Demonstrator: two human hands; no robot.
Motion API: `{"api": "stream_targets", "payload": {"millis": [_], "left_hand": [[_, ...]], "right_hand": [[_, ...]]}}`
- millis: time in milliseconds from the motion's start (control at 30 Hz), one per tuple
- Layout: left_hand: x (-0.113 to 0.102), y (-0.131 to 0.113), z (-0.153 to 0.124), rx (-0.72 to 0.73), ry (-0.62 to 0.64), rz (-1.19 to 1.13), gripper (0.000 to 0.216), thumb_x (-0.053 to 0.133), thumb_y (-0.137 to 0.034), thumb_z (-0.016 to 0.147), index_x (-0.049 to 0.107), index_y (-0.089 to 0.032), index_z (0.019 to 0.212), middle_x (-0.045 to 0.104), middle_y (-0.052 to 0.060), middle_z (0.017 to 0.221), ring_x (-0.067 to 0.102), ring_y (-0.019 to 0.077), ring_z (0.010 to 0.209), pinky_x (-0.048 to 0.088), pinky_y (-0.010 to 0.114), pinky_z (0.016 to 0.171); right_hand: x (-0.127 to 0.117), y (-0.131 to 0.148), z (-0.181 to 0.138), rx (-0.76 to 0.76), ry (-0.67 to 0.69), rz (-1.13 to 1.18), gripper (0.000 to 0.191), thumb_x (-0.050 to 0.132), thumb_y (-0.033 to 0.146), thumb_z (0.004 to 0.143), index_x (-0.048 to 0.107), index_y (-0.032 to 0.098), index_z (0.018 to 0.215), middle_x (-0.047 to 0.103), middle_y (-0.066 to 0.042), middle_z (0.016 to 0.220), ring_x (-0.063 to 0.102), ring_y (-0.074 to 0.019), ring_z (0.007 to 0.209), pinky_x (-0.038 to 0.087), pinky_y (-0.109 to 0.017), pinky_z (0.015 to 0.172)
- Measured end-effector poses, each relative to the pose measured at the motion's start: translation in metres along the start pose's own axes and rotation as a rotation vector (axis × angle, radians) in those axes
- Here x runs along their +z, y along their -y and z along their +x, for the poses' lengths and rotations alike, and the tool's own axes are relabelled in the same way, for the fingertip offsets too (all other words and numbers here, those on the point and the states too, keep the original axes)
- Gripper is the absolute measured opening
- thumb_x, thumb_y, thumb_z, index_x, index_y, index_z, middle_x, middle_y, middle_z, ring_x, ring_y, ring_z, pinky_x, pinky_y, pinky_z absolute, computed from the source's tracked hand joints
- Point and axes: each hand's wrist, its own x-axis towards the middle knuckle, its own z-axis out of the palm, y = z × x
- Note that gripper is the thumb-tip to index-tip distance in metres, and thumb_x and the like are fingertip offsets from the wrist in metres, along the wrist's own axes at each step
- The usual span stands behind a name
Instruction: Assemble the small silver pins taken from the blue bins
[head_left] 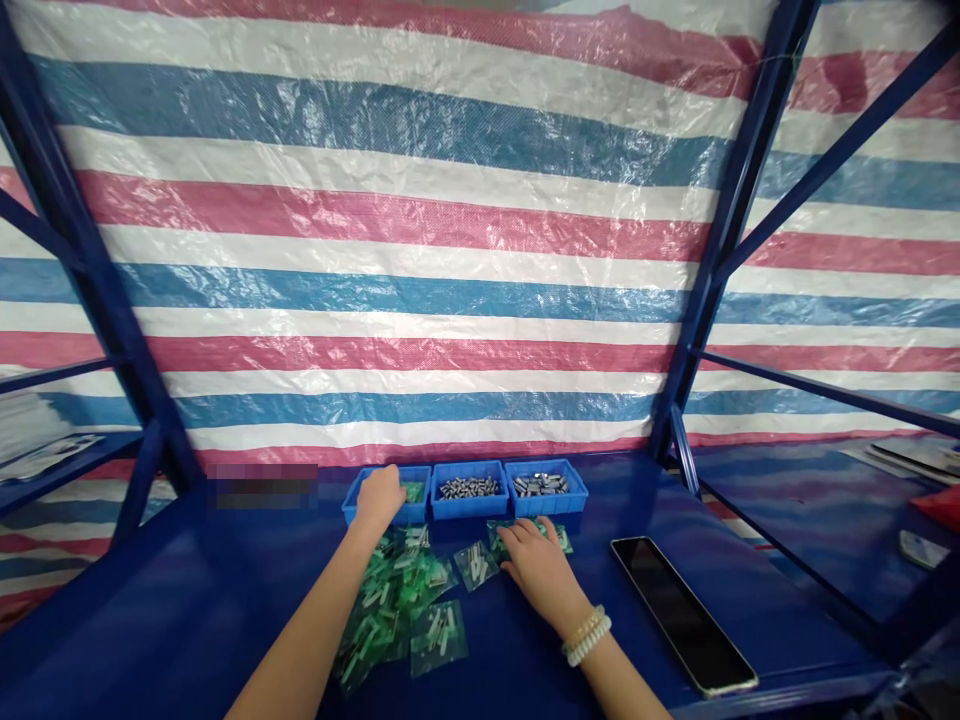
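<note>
My left hand (381, 497) is at the left blue bin (351, 508), with its fingers curled closed over the bin. What they hold, if anything, is hidden. Green pieces (413, 491) show in that bin beside the hand. On the table, my right hand (541, 566) rests with its fingers apart on small clear bags with green contents (498, 540). Between my forearms lies a heap of small clear bags with green and whitish strips (401, 590). One clear bag with pale strips (475, 565) lies between the heap and my right hand; another bag (439, 638) lies nearer me.
A middle blue bin (469, 508) and a right blue bin (551, 502) hold small metal pieces. A black phone (686, 615) lies right of my right forearm on the blue table (225, 600). Blue metal posts (709, 270) and a striped plastic sheet (420, 290) stand around it.
</note>
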Motion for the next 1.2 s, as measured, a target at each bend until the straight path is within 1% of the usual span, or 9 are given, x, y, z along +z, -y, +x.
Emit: {"api": "stream_targets", "payload": {"millis": [133, 267, 467, 600, 700, 800, 933, 1100, 1200], "left_hand": [[0.001, -0.001, -0.001, 0.019, -0.023, -0.037, 0.031, 0.062, -0.033, 0.093, 0.060, -0.016, 0.120, 0.064, 0.009, 0.121, 0.065, 0.0229, 0.103, 0.056, 0.044, 0.086], [-0.004, -0.004, -0.010, 0.032, -0.098, -0.120, 0.028, 0.063, -0.033, 0.092, 0.062, -0.016, 0.115, 0.066, 0.008, 0.115, 0.066, 0.0217, 0.099, 0.056, 0.043, 0.085], [-0.025, -0.017, -0.058, 0.026, -0.480, -0.359, 0.027, 0.047, -0.025, 0.094, 0.060, -0.018, 0.116, 0.065, 0.012, 0.122, 0.063, 0.0301, 0.111, 0.051, 0.043, 0.092], [-0.032, -0.029, -0.103, 0.154, -0.592, -0.529, 0.026, 0.045, -0.030, 0.091, 0.062, -0.020, 0.107, 0.069, 0.008, 0.110, 0.066, 0.0239, 0.105, 0.052, 0.035, 0.092], [-0.028, -0.037, -0.136, 0.277, -0.484, -0.692, 0.025, 0.049, -0.035, 0.088, 0.063, -0.021, 0.104, 0.071, 0.006, 0.100, 0.069, 0.0208, 0.095, 0.057, 0.031, 0.083], [-0.019, -0.047, -0.165, 0.281, -0.194, -0.997, 0.033, 0.059, -0.041, 0.083, 0.063, -0.022, 0.110, 0.070, 0.009, 0.105, 0.069, 0.0237, 0.100, 0.057, 0.035, 0.085], [-0.015, -0.058, -0.188, 0.157, 0.126, -1.338, 0.038, 0.068, -0.044, 0.078, 0.062, -0.022, 0.108, 0.067, 0.008, 0.112, 0.071, 0.0245, 0.095, 0.057, 0.035, 0.083], [-0.026, -0.061, -0.195, 0.117, 0.142, -1.399, 0.027, 0.070, -0.046, 0.078, 0.063, -0.021, 0.077, 0.058, -0.002, 0.067, 0.064, 0.0177, 0.071, 0.055, 0.029, 0.073], [-0.028, -0.060, -0.195, 0.141, 0.156, -1.415, 0.032, 0.070, -0.050, 0.078, 0.059, -0.021, 0.070, 0.058, -0.003, 0.063, 0.061, 0.0164, 0.065, 0.053, 0.028, 0.068]], "right_hand": [[-0.012, -0.004, 0.004, -0.118, 0.077, -0.095, 0.023, 0.068, 0.019, 0.082, 0.069, 0.015, 0.105, 0.074, -0.013, 0.098, 0.064, -0.0305, 0.102, 0.033, -0.048, 0.105], [-0.015, -0.006, 0.005, -0.206, 0.112, -0.140, 0.009, 0.063, 0.014, 0.080, 0.068, 0.014, 0.087, 0.073, -0.011, 0.084, 0.066, -0.0260, 0.083, 0.041, -0.038, 0.089], [-0.010, -0.011, 0.002, -0.198, -0.006, -0.078, 0.022, 0.055, 0.001, 0.077, 0.066, 0.014, 0.091, 0.072, -0.012, 0.087, 0.065, -0.0268, 0.084, 0.044, -0.036, 0.078], [-0.010, -0.011, 0.000, -0.160, -0.160, 0.069, 0.031, 0.050, -0.003, 0.080, 0.068, 0.016, 0.095, 0.072, -0.011, 0.091, 0.065, -0.0272, 0.089, 0.046, -0.037, 0.081], [-0.013, -0.002, -0.003, -0.096, -0.315, 0.228, 0.038, 0.043, -0.002, 0.085, 0.065, 0.018, 0.109, 0.072, -0.010, 0.102, 0.066, -0.0251, 0.097, 0.049, -0.037, 0.087], [-0.019, 0.015, -0.010, -0.013, -0.436, 0.419, 0.034, 0.042, 0.006, 0.092, 0.060, 0.018, 0.119, 0.072, -0.010, 0.107, 0.069, -0.0214, 0.096, 0.054, -0.032, 0.083], [-0.031, 0.041, -0.021, 0.122, -0.391, 1.075, 0.036, 0.060, 0.021, 0.090, 0.058, 0.019, 0.125, 0.076, -0.007, 0.097, 0.072, -0.0208, 0.084, 0.057, -0.030, 0.072], [-0.047, 0.058, -0.027, 0.259, -0.242, 1.519, 0.049, 0.080, 0.033, 0.078, 0.064, 0.018, 0.122, 0.075, -0.001, 0.075, 0.070, -0.0183, 0.071, 0.055, -0.029, 0.068], [-0.051, 0.060, -0.029, 0.338, -0.161, 1.736, 0.055, 0.088, 0.033, 0.068, 0.067, 0.019, 0.117, 0.076, -0.003, 0.085, 0.071, -0.0176, 0.077, 0.056, -0.028, 0.071]]}}
